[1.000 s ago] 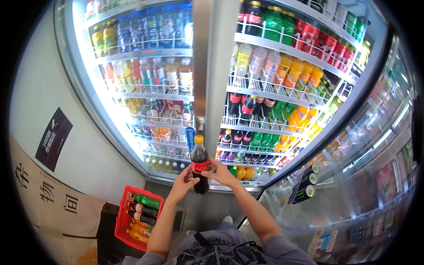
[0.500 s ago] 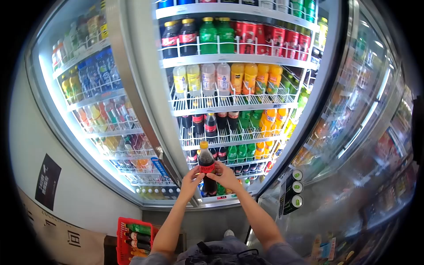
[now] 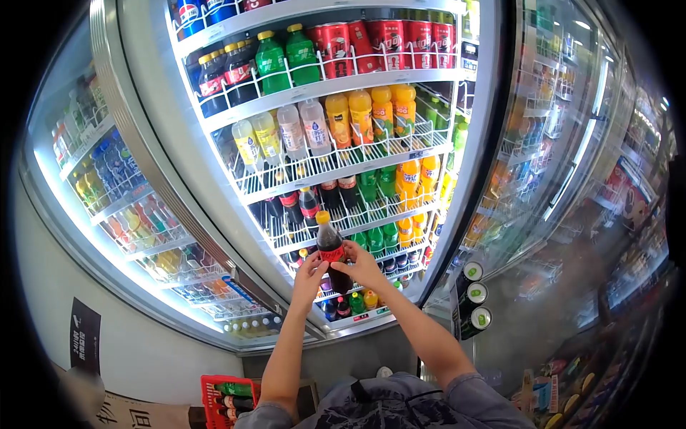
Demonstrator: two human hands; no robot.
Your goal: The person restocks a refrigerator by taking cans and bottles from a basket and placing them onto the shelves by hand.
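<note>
A cola bottle (image 3: 331,247) with a yellow cap, dark drink and red label is held upright, slightly tilted, in front of the open fridge. My left hand (image 3: 310,275) grips its left side, and my right hand (image 3: 361,267) is closed on its right side, with both thumbs on the front below the label. Behind it, wire shelves carry more cola bottles (image 3: 309,204), green soda bottles (image 3: 375,238) and orange soda bottles (image 3: 408,179). Higher up stand orange juice bottles (image 3: 361,118) and red cans (image 3: 332,48).
A red basket (image 3: 208,393) holding several bottles is on the floor at lower left. The fridge's glass door (image 3: 493,164) stands open at right, near several dark cans (image 3: 480,318). A closed glass-fronted fridge (image 3: 107,186) is to the left.
The view has tilted and shifted, so the shelves slant more. Both hands still hold the cola bottle, which leans slightly to the left now.
</note>
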